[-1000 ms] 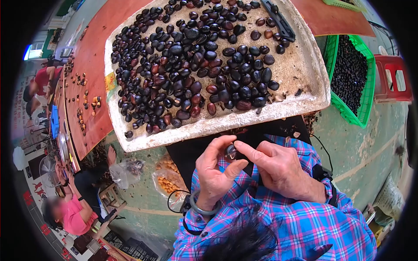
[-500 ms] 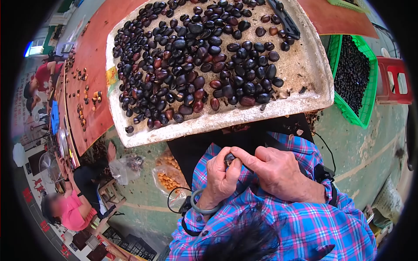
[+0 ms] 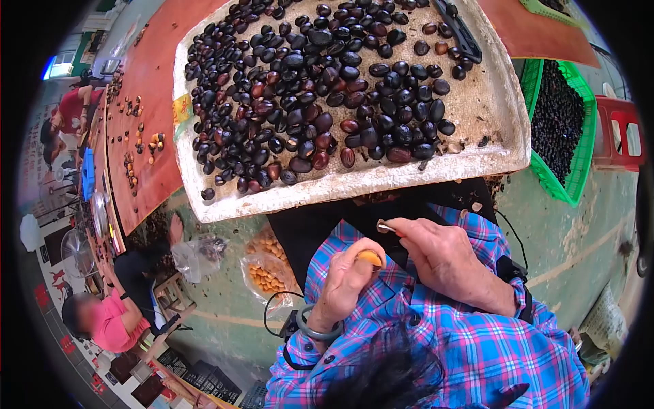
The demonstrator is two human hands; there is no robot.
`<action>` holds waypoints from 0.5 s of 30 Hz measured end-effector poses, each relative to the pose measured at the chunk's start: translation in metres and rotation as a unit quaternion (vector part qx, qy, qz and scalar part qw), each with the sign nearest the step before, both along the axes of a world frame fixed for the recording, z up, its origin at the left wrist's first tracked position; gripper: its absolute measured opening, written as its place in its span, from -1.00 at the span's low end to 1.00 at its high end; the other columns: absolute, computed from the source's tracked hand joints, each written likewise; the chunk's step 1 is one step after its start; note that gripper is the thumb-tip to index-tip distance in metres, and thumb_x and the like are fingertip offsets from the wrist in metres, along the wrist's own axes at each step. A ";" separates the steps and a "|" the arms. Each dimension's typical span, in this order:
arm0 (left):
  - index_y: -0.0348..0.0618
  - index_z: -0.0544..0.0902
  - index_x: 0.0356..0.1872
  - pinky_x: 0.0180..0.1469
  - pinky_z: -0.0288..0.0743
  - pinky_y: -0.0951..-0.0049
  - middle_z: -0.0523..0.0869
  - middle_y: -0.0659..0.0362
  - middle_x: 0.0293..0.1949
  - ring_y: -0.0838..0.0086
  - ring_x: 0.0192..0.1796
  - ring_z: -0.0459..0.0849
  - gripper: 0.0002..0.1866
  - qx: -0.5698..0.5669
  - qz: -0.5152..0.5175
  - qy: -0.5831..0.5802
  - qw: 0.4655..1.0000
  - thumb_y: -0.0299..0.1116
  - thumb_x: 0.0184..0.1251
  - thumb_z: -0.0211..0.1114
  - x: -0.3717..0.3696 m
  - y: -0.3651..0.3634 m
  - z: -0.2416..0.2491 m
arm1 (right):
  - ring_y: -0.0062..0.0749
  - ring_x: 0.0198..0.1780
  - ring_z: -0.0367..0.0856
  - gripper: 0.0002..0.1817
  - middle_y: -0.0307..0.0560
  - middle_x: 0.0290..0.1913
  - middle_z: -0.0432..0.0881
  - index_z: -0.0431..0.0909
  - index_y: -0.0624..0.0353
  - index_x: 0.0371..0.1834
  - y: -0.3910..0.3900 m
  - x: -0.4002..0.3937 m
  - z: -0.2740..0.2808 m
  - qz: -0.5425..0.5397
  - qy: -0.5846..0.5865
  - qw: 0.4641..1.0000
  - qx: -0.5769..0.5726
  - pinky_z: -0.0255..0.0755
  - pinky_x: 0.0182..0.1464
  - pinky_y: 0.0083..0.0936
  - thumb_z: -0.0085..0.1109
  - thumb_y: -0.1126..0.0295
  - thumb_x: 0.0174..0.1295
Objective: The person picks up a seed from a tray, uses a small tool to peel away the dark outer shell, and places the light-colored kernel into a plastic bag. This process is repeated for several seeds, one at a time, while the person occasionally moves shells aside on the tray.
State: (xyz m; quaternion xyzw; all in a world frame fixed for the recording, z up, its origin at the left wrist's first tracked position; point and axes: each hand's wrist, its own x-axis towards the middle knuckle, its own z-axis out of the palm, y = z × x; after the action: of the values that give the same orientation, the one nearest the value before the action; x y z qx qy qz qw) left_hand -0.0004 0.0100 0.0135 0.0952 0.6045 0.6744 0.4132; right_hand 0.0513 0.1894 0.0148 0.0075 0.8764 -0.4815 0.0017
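My left hand (image 3: 349, 281) is closed around a peeled orange-yellow nut kernel (image 3: 370, 258), held between thumb and curled forefinger. Up and to the right of it, my right hand (image 3: 446, 259) pinches a small pale-edged piece (image 3: 385, 227), which looks like dark shell. The two hands are apart, above my lap and just in front of the white foam tray (image 3: 354, 184). Many glossy dark brown and black nuts (image 3: 300, 102) lie spread in that tray.
A dark tool (image 3: 460, 34) lies at the tray's upper right. To the right stand a green basket (image 3: 579, 174) of dark nuts and a red stool (image 3: 606, 157). Bags of orange kernels (image 3: 267, 278) sit on the floor. A person in pink (image 3: 117, 327) sits at the left.
The dark nut held between both hands now shows as an orange kernel in my left hand. My right hand has pulled away up and right with a small piece. The view has shifted slightly.
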 end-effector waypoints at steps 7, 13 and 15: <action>-0.29 0.48 -0.18 -0.40 0.10 0.67 0.41 0.26 -0.45 0.69 -0.45 0.28 -0.63 0.014 0.103 -0.046 0.994 -0.15 0.38 -0.12 -0.004 0.014 0.009 | -0.04 -0.42 0.59 -0.80 0.08 -0.44 0.56 0.40 0.23 -0.10 0.005 -0.001 0.006 -0.032 -0.038 0.990 -0.132 0.43 -0.43 -0.32 0.04 0.51 0.21; -0.29 0.41 0.00 -0.33 0.27 0.70 0.54 0.15 -0.23 0.66 -0.34 0.42 -0.69 0.110 0.171 -0.064 0.977 -0.42 0.26 0.12 -0.002 0.021 0.003 | -0.18 -0.47 0.58 -0.73 0.07 -0.44 0.54 0.37 0.21 0.02 0.010 -0.005 0.025 -0.021 -0.152 0.958 -0.241 0.36 -0.47 -0.43 -0.02 0.55 0.24; -0.29 0.39 0.02 -0.31 0.33 0.69 0.55 0.11 -0.17 0.63 -0.30 0.46 -0.66 0.123 0.178 -0.048 0.975 -0.50 0.22 0.18 -0.002 0.022 0.002 | -0.17 -0.49 0.56 -0.68 0.07 -0.43 0.55 0.35 0.20 0.07 0.008 -0.004 0.027 0.001 -0.129 0.955 -0.268 0.33 -0.48 -0.46 -0.02 0.56 0.23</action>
State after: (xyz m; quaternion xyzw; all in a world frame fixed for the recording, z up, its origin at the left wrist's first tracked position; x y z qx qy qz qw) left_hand -0.0021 0.0316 0.0153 0.0041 0.5036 0.8100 0.3004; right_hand 0.0473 0.1978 0.0422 0.0675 0.7073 -0.6939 0.1170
